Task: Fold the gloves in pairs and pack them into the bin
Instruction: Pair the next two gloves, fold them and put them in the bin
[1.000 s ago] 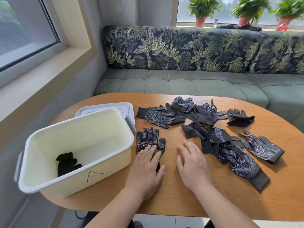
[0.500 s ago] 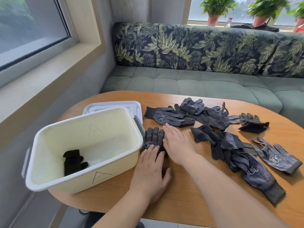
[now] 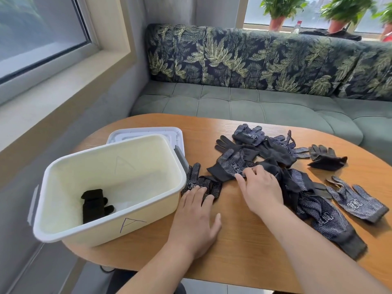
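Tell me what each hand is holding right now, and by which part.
Right hand pinches a dotted glove at its palm edge, it seems. Left hand grips nothing; it lies flat on a second glove by the bin.

Bright daylight, soft shadows, edges warped

Cream plastic bin, open, at the near left, a pen-drawn A on its near wall. Inside, on the floor toward the near left corner, one black folded pair. Just right of the bin, a flat dotted glove, fingers pointing far, cuff end under the flat left hand. Farther right, a slanted dotted glove, cuff toward the near left, caught by the curled fingertips of the right hand. Beyond, a tangled heap of dark gloves. Far right, a crumpled black glove, apart. Near right, a long dotted glove, cuff nearest, and a spread dotted glove beside it.
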The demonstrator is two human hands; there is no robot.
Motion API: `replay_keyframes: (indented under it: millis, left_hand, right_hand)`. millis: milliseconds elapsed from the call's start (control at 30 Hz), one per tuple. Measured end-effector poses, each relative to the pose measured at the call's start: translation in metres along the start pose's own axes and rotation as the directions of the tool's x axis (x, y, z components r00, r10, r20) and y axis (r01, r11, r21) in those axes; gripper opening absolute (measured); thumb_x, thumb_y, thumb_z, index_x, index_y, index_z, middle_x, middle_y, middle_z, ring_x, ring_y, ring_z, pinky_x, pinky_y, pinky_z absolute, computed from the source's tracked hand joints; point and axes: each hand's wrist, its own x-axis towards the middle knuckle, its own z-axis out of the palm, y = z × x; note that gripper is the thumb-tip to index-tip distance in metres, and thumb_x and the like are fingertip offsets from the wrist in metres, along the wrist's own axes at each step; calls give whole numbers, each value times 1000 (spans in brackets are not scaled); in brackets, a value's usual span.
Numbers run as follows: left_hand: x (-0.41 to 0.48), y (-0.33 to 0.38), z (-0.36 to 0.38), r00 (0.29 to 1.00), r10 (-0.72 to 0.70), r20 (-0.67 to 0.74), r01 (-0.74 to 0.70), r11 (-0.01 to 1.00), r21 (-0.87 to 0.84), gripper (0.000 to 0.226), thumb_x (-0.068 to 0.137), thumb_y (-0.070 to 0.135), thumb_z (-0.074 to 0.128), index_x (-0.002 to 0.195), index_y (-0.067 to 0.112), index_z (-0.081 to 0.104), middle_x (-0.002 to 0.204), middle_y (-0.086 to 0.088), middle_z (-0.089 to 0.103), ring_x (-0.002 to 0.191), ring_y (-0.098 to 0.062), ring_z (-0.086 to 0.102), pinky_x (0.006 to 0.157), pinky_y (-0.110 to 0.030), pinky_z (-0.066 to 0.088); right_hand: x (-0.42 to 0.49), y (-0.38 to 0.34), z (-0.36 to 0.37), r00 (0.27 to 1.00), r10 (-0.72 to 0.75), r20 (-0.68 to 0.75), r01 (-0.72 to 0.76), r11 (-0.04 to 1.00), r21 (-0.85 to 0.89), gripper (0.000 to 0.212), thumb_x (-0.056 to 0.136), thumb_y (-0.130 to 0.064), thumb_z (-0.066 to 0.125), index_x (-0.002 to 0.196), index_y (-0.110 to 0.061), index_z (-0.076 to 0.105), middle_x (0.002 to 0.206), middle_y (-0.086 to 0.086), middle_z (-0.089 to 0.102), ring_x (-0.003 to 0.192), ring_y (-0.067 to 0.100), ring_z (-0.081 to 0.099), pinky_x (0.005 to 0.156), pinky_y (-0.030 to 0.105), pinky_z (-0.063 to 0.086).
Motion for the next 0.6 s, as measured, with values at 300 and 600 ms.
replay_keyframes:
  millis: [300, 600]
  left_hand:
    - [-1, 0, -4, 993, 44, -110, -45, 999, 2, 29, 97, 44, 57, 112, 21, 67, 122, -1, 61, 119, -27, 57, 102, -44, 48]
    - [-2, 1, -7, 986, 103, -129, -107, 994, -19, 21, 97, 40, 58, 100, 21, 66, 105, 3, 59, 102, -25, 57, 89, -44, 49]
  right_hand:
    - [-48, -19, 0, 949, -311, -51, 315, 943, 105, 49, 99, -56, 49, 135, -28, 65, 131, -7, 61, 127, 21, 56, 102, 42, 50]
    - [-59, 0, -18, 957, -189, -221, 230, 957, 175, 7, 94, -22, 72, 100, -24, 68, 101, -6, 62, 104, 23, 61, 86, 40, 51]
